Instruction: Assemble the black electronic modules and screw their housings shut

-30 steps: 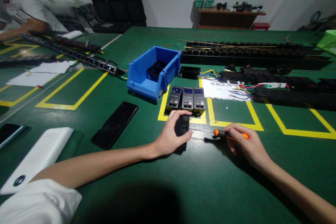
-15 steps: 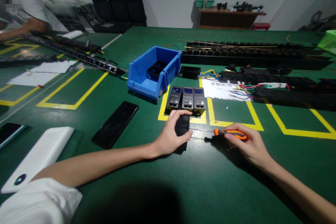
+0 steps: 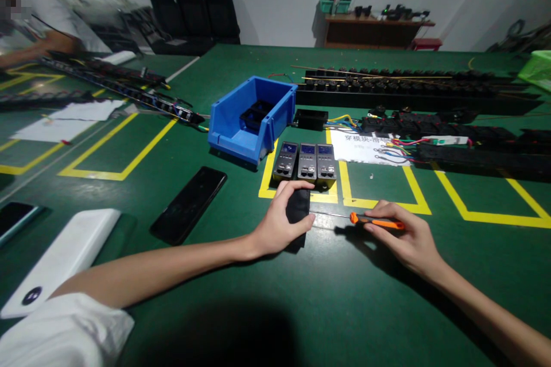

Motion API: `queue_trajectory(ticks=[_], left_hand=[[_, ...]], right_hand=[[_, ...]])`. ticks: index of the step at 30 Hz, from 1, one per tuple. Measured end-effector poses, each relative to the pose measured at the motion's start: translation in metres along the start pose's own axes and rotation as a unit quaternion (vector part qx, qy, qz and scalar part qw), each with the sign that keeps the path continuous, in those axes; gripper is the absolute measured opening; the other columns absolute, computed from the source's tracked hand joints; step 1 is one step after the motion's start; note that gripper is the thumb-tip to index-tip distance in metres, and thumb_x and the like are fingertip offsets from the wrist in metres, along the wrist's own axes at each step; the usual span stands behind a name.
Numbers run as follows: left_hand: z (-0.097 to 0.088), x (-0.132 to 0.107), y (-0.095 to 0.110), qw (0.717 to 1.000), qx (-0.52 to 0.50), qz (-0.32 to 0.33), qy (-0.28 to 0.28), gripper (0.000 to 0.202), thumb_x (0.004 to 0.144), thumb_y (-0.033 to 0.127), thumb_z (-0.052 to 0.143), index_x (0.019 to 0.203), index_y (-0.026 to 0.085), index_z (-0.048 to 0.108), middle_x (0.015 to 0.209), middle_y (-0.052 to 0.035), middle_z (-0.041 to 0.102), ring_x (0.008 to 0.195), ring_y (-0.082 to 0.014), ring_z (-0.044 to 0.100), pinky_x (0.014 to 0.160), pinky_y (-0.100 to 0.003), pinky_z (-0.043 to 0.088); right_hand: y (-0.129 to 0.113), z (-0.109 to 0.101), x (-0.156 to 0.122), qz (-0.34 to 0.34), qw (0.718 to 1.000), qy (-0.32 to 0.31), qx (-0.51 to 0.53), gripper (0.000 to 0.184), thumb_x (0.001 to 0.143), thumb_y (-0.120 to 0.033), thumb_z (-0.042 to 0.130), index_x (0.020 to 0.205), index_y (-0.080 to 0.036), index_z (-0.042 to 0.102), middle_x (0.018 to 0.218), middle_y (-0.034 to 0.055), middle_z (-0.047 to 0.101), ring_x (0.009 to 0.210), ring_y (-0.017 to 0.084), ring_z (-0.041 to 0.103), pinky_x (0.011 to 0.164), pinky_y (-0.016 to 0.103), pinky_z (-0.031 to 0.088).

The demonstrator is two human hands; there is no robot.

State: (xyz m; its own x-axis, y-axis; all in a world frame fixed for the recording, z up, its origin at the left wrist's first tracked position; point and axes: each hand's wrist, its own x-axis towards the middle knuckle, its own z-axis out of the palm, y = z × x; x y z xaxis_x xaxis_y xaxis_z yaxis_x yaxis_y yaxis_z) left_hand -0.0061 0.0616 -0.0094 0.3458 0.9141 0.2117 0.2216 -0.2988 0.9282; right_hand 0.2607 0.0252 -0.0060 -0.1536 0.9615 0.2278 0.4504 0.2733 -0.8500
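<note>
My left hand (image 3: 275, 218) grips a black box-shaped module (image 3: 298, 206) on the green table, thumb and fingers around its near and far ends. In my right hand (image 3: 404, 235) is an orange and black screwdriver (image 3: 379, 222), held by its handle between thumb and fingers. Its thin shaft points left and the tip meets the right side of the black module; the exact contact point is too small to make out. Just beyond my left hand stand three grey modules (image 3: 307, 161) with small dark screens and sockets, side by side within a yellow taped outline.
Behind the modules sits a blue bin (image 3: 241, 137) with black parts inside. A black phone (image 3: 189, 205) and a white device (image 3: 64, 258) lie at left. Long black strips with wires (image 3: 451, 126) fill the far right. Another person's arm (image 3: 47, 46) shows at far left.
The screwdriver handle has turned about its length between my right fingers, showing more black on top. My left hand and the module stay in place.
</note>
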Motion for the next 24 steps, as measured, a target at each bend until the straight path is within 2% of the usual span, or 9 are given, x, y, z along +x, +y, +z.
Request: queue_trajectory(ticks=[2, 4, 7, 9, 12, 15, 17, 21, 24], left_hand=[[0.000, 0.000, 0.000, 1.000, 0.005, 0.000, -0.003, 0.046, 0.078, 0.020, 0.065, 0.121, 0.023, 0.050, 0.118, -0.0077, 0.051, 0.114, -0.0257, 0.052, 0.102, -0.042, 0.041], [0.000, 0.000, 0.000, 1.000, 0.011, 0.004, -0.002, 0.046, 0.078, 0.020, 0.065, 0.121, 0.023, 0.050, 0.118, -0.0077, 0.051, 0.114, -0.0256, 0.052, 0.103, -0.042, 0.041], [0.000, 0.000, 0.000, 1.000, 0.008, 0.005, 0.005, 0.046, 0.077, 0.019, 0.065, 0.121, 0.023, 0.051, 0.118, -0.0074, 0.051, 0.113, -0.0256, 0.052, 0.102, -0.042, 0.041], [0.001, -0.001, 0.000, 1.000, 0.000, 0.000, 0.008, 0.047, 0.077, 0.019, 0.066, 0.121, 0.024, 0.051, 0.119, -0.0074, 0.051, 0.113, -0.0256, 0.053, 0.101, -0.042, 0.043], [0.002, -0.004, 0.001, 1.000, -0.006, -0.007, 0.010, 0.047, 0.076, 0.018, 0.066, 0.121, 0.024, 0.052, 0.118, -0.0072, 0.051, 0.112, -0.0255, 0.053, 0.100, -0.041, 0.043], [0.003, -0.007, 0.003, 1.000, -0.005, -0.012, 0.011, 0.047, 0.076, 0.017, 0.066, 0.120, 0.024, 0.052, 0.117, -0.0069, 0.052, 0.111, -0.0252, 0.054, 0.099, -0.041, 0.044], [0.002, -0.009, 0.005, 1.000, -0.002, -0.017, 0.016, 0.047, 0.076, 0.017, 0.066, 0.120, 0.024, 0.052, 0.117, -0.0069, 0.052, 0.111, -0.0252, 0.054, 0.099, -0.041, 0.044], [-0.004, -0.016, 0.007, 0.999, 0.017, -0.027, 0.013, 0.049, 0.075, 0.021, 0.068, 0.120, 0.024, 0.050, 0.118, -0.0074, 0.052, 0.113, -0.0262, 0.053, 0.100, -0.043, 0.043], [-0.009, -0.024, 0.007, 0.999, 0.033, -0.024, 0.008, 0.050, 0.074, 0.021, 0.069, 0.120, 0.024, 0.050, 0.119, -0.0078, 0.052, 0.114, -0.0270, 0.053, 0.101, -0.044, 0.042]], right_hand=[[-0.001, 0.001, 0.000, 0.047, 0.999, -0.007, 0.026, 0.016, 0.079, -0.032, 0.071, 0.088, -0.020, 0.066, 0.085, 0.0050, 0.064, 0.076, 0.018, 0.061, 0.068, 0.030, 0.049], [-0.003, 0.003, 0.000, 0.104, 0.989, -0.017, 0.101, 0.019, 0.082, -0.037, 0.067, 0.089, -0.020, 0.065, 0.079, 0.0035, 0.062, 0.065, 0.016, 0.059, 0.059, 0.028, 0.048], [-0.006, 0.007, 0.002, 0.174, 0.952, -0.023, 0.249, 0.026, 0.087, -0.045, 0.058, 0.091, -0.020, 0.062, 0.071, 0.0025, 0.060, 0.058, 0.015, 0.057, 0.051, 0.027, 0.047], [-0.007, 0.009, 0.002, 0.200, 0.936, -0.019, 0.289, 0.027, 0.086, -0.046, 0.058, 0.093, -0.020, 0.062, 0.073, 0.0037, 0.062, 0.061, 0.016, 0.059, 0.052, 0.028, 0.049], [-0.007, 0.008, 0.002, 0.208, 0.945, -0.026, 0.252, 0.028, 0.086, -0.046, 0.059, 0.090, -0.018, 0.064, 0.063, 0.0010, 0.060, 0.051, 0.014, 0.055, 0.046, 0.025, 0.044], [-0.007, 0.005, 0.001, 0.208, 0.962, -0.052, 0.171, 0.032, 0.085, -0.048, 0.060, 0.078, -0.017, 0.064, 0.046, -0.0042, 0.049, 0.037, 0.009, 0.043, 0.038, 0.021, 0.033], [-0.008, 0.003, 0.001, 0.215, 0.964, -0.076, 0.133, 0.033, 0.084, -0.048, 0.061, 0.075, -0.016, 0.064, 0.042, -0.0058, 0.045, 0.035, 0.008, 0.039, 0.036, 0.020, 0.028], [-0.014, 0.003, 0.001, 0.209, 0.964, -0.124, 0.109, 0.030, 0.082, -0.047, 0.064, 0.086, -0.017, 0.066, 0.044, -0.0063, 0.046, 0.037, 0.008, 0.039, 0.037, 0.019, 0.028], [-0.018, 0.006, 0.001, 0.152, 0.975, -0.143, 0.074, 0.027, 0.083, -0.043, 0.064, 0.091, -0.017, 0.068, 0.056, -0.0018, 0.058, 0.044, 0.009, 0.049, 0.041, 0.020, 0.036]])
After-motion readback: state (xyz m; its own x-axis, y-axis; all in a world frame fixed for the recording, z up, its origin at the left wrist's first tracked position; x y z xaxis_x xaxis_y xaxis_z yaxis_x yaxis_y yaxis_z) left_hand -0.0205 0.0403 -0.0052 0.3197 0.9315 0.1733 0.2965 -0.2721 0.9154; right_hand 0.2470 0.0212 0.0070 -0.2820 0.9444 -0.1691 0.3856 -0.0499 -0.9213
